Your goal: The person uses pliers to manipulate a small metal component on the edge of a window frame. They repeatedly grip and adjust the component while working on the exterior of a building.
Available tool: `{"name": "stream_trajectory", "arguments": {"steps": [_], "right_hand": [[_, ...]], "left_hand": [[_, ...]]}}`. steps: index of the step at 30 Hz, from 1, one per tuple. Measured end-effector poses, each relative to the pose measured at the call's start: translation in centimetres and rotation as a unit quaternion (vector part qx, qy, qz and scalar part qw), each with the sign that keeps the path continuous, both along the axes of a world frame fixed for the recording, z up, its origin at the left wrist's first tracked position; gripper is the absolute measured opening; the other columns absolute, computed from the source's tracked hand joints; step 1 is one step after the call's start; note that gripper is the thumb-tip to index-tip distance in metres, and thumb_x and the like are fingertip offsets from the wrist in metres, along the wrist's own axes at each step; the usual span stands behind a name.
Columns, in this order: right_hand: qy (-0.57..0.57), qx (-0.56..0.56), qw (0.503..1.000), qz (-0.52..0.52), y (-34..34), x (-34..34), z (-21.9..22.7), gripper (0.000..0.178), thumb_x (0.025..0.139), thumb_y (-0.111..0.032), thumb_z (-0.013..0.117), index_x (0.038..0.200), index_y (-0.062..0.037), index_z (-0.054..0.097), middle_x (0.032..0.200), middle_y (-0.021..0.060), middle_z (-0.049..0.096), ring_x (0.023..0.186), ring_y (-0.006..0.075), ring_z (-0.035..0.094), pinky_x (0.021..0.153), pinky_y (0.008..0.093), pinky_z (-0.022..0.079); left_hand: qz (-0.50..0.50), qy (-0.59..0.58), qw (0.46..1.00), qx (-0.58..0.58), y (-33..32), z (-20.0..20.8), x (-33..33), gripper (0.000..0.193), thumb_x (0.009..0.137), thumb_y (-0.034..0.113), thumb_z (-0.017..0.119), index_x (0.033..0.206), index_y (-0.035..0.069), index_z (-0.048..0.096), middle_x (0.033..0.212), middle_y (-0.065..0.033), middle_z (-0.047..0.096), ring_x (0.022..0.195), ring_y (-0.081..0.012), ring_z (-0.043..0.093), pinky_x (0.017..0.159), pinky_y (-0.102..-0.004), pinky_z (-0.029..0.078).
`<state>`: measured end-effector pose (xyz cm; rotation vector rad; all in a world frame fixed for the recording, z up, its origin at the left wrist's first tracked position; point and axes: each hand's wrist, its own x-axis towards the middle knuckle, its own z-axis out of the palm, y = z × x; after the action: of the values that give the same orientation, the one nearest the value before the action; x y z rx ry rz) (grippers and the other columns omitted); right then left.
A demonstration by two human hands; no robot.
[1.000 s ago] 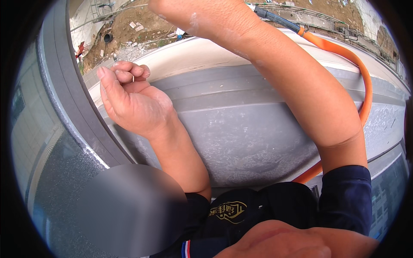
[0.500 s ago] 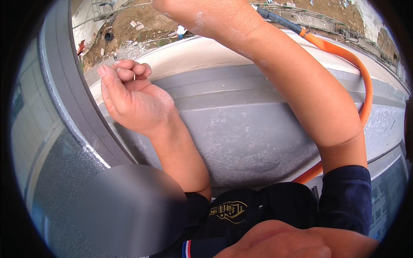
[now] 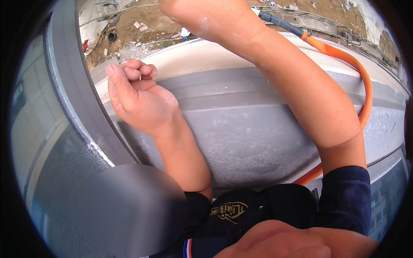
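1. At ten o'clock, a grey frame [image 3: 80,81] runs on a slant beside a glass pane
2. Right of it, also near ten o'clock, the left hand [image 3: 140,101] is palm up, fingers loosely curled and thumb apart from them, with nothing visibly clamped
3. Around the middle lies a grey sill [image 3: 245,137], scuffed with whitish marks
4. At twelve o'clock, the right hand [image 3: 211,17] is cut off by the upper edge; its fingers are out of sight, so I cannot tell whether they grip anything
5. At one o'clock, a dark sleeve [image 3: 282,23] shows just beside the right wrist, its long axis running from ten to four o'clock; it looks stiff and seems the surer place to take hold
6. From there the orange hose [image 3: 367,92] bows through two o'clock, passes behind the right arm and reappears at four o'clock; it looks light, bendy, rather smooth and not fragile, and its long axis is a curve, its sleeved end pointing towards ten o'clock
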<state>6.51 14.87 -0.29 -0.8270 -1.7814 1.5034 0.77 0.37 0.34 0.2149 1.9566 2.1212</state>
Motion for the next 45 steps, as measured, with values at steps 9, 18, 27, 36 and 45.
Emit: {"name": "stream_trajectory", "arguments": {"steps": [9,18,27,36,45], "right_hand": [[-0.073,-0.034,0.996,-0.030,-0.5,-0.9,0.5,0.030,0.074,-0.014,0.069,0.099,0.0004,0.062,0.081,0.0199,0.063,0.078,0.0348,0.062,0.074,0.0407,0.049],[-0.061,-0.005,0.998,-0.016,-0.6,-0.5,-0.2,0.037,0.073,-0.014,0.072,0.106,-0.0009,0.061,0.078,0.0112,0.059,0.071,0.0235,0.060,0.067,0.0363,0.050],[0.036,-0.227,0.972,0.048,-1.1,-0.6,1.8,0.038,0.075,-0.001,0.065,0.112,-0.0021,0.060,0.072,0.0027,0.058,0.058,0.0095,0.056,0.052,0.0260,0.047],[0.027,-0.218,0.974,0.047,-1.1,-1.0,0.3,0.036,0.075,0.000,0.065,0.111,-0.0004,0.061,0.082,0.0045,0.063,0.065,0.0115,0.059,0.057,0.0262,0.049],[-0.044,-0.125,0.991,0.028,-0.8,-0.7,-0.6,0.036,0.073,-0.004,0.067,0.108,-0.0004,0.063,0.082,0.0010,0.061,0.068,0.0088,0.054,0.060,0.0256,0.046]], "left_hand": [[-0.316,0.045,0.910,-0.264,0.5,-1.1,1.2,0.023,0.093,0.021,0.069,0.087,-0.001,0.066,0.080,-0.0019,0.064,0.069,-0.0095,0.052,0.065,-0.0241,0.043],[-0.429,0.209,0.820,-0.315,0.3,-1.8,1.5,0.020,0.087,0.019,0.073,0.093,0.000,0.069,0.083,-0.0111,0.068,0.068,-0.0193,0.061,0.065,-0.0319,0.050],[-0.411,0.237,0.811,-0.343,0.3,-2.0,1.5,0.023,0.083,0.021,0.073,0.092,0.001,0.068,0.088,-0.0108,0.069,0.071,-0.0252,0.064,0.066,-0.0357,0.052],[-0.392,0.240,0.812,-0.360,0.5,-1.8,1.6,0.026,0.082,0.024,0.074,0.095,0.003,0.068,0.093,-0.0114,0.070,0.078,-0.0297,0.066,0.071,-0.0399,0.052],[-0.392,0.258,0.805,-0.363,0.6,-1.7,1.5,0.028,0.081,0.027,0.075,0.092,0.002,0.069,0.094,-0.0133,0.070,0.085,-0.0336,0.066,0.076,-0.0428,0.053]]}}
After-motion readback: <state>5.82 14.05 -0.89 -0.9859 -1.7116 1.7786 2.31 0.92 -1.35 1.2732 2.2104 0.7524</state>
